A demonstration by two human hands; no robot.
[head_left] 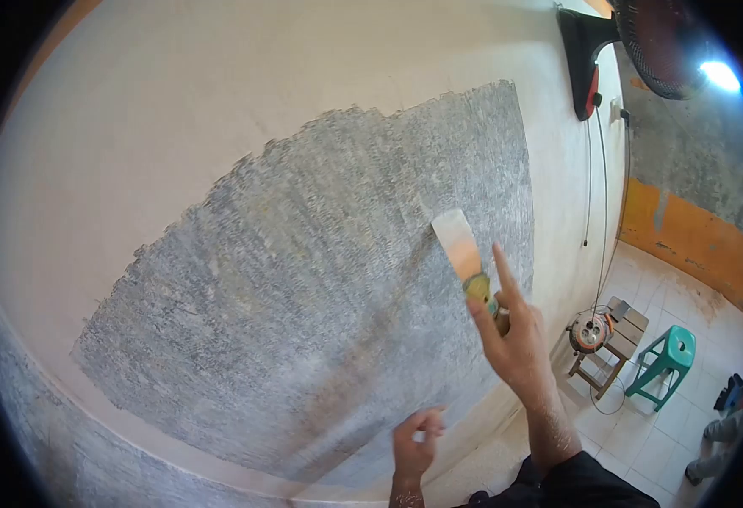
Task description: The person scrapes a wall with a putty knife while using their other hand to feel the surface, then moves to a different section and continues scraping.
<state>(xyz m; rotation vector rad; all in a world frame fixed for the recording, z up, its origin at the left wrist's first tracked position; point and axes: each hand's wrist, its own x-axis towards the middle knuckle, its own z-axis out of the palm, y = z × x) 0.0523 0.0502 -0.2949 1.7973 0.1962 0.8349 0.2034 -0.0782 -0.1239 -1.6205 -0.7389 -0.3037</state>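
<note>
My right hand (pixel 515 334) is closed around the handle of a putty knife (pixel 456 241), its index finger stretched out along one side. The wide, pale blade lies at the rough grey patch (pixel 321 229) on the wall, in the patch's right half. Lower down, my left hand (pixel 418 440) is held in front of the wall with its fingers curled in and the fingertips close together. Nothing shows in it.
Smooth cream wall (pixel 168 102) surrounds the patch. A black fan (pixel 592 51) is fixed at the upper right, with cords hanging below. On the tiled floor stand a wooden stool (pixel 626 334) with a cable reel (pixel 589 333) and a green plastic stool (pixel 668 364). A person's legs (pixel 721 436) show at the right.
</note>
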